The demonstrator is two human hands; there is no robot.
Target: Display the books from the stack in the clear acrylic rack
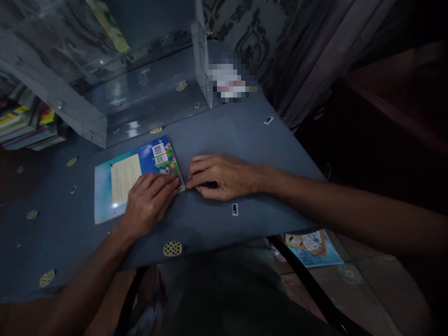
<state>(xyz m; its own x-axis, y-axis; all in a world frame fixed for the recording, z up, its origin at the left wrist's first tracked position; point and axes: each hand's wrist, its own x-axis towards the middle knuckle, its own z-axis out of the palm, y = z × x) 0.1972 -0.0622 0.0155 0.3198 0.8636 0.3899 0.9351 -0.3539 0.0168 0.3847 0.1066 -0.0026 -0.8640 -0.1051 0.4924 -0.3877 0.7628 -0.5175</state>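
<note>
A blue picture book [105,186] with a cream text panel and a barcode lies flat on the dark blue patterned tablecloth [210,224]. My left hand [149,200] rests on the book's lower right part, palm down, its fingers close together and stretched toward the corner. Just right of that corner is my right hand [219,177], with its fingers curled and the thumb and index finger pinched at the book's edge. Whatever may be between those fingertips is too small to make out.
A clear acrylic stand [96,126] stands at the back of the table. Stacked books [31,126] are at the left, and a blurred white item [227,81] is at the back right. Another booklet [315,247] lies below the table edge, near a black chair arm [304,275].
</note>
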